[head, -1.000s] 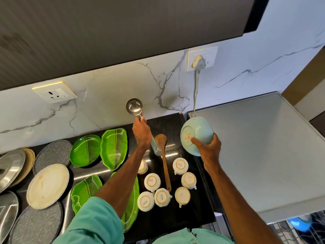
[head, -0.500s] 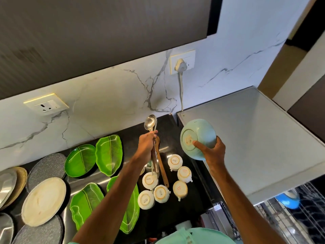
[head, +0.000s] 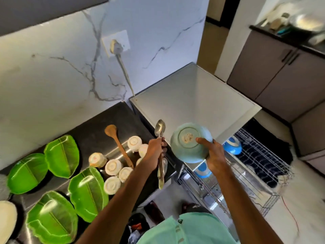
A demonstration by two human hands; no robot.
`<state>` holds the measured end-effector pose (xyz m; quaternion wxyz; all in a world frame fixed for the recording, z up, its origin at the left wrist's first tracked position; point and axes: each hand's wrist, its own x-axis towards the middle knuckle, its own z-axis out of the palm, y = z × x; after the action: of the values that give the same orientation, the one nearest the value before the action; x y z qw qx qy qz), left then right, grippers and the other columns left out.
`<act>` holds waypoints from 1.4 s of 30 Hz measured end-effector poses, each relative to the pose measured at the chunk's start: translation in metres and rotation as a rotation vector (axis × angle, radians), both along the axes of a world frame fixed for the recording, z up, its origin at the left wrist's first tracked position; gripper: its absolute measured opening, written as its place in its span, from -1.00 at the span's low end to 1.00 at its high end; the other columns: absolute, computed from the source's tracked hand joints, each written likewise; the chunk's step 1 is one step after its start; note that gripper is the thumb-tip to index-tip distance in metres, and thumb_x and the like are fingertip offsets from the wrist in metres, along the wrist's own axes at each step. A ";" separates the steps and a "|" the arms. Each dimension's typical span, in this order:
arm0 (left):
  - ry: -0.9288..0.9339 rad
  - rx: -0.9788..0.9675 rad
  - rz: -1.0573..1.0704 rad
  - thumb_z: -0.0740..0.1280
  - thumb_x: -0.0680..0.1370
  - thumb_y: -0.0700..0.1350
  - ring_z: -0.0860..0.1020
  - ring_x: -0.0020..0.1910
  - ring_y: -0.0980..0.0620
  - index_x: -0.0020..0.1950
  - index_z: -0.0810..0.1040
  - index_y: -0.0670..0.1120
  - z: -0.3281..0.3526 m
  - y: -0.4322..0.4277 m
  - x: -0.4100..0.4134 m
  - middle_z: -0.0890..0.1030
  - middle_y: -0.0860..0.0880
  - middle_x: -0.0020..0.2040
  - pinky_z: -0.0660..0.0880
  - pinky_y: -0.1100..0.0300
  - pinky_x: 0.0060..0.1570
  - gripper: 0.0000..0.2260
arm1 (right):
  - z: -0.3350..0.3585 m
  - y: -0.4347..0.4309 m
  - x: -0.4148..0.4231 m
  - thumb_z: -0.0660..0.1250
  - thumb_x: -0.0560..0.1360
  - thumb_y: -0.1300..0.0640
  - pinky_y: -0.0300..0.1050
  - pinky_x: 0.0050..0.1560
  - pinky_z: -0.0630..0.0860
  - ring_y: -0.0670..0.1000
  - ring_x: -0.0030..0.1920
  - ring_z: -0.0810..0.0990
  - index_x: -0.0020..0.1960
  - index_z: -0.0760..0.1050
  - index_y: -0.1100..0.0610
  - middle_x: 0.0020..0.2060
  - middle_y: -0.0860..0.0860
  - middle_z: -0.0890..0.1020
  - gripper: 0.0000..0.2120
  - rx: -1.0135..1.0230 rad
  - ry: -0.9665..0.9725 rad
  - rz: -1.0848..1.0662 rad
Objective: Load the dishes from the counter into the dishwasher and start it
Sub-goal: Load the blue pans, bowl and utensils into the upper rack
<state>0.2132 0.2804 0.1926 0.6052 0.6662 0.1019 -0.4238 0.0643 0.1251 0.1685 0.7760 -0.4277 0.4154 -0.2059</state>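
The left hand (head: 155, 150) was curled tight round a metal ladle (head: 161, 168), above the edge of the black table (head: 98, 131). The right hand (head: 213, 155) gripped a pale blue bowl (head: 186, 147), bottom up, above the dishwasher's (head: 193, 103) pulled-out rack (head: 255, 173). White cups (head: 112, 167) sat on the table.

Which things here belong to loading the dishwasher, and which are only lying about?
Belong to the job: steel ladle in the left hand; pale green bowl in the right hand; open dishwasher rack; green leaf plates, upturned white cups and wooden spoon on the counter.
Only lying about: wall plug and its cable; clutter on the far counter.
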 end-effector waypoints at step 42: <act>-0.113 0.087 -0.494 0.47 0.54 0.04 0.61 -0.15 0.04 0.05 0.61 -0.16 -0.314 -0.378 -0.239 0.65 0.00 -0.14 0.48 0.28 -0.28 -0.73 | -0.331 -0.349 -0.259 0.39 0.55 0.01 0.00 -0.21 0.68 0.24 0.16 0.59 0.31 0.48 0.03 0.28 0.21 0.50 -0.65 0.420 0.272 -0.129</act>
<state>-0.0259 -0.0973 -0.1213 0.4588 0.7190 -0.0798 -0.5160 -0.1945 -0.2243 -0.1626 0.7701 -0.2533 0.5760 -0.1047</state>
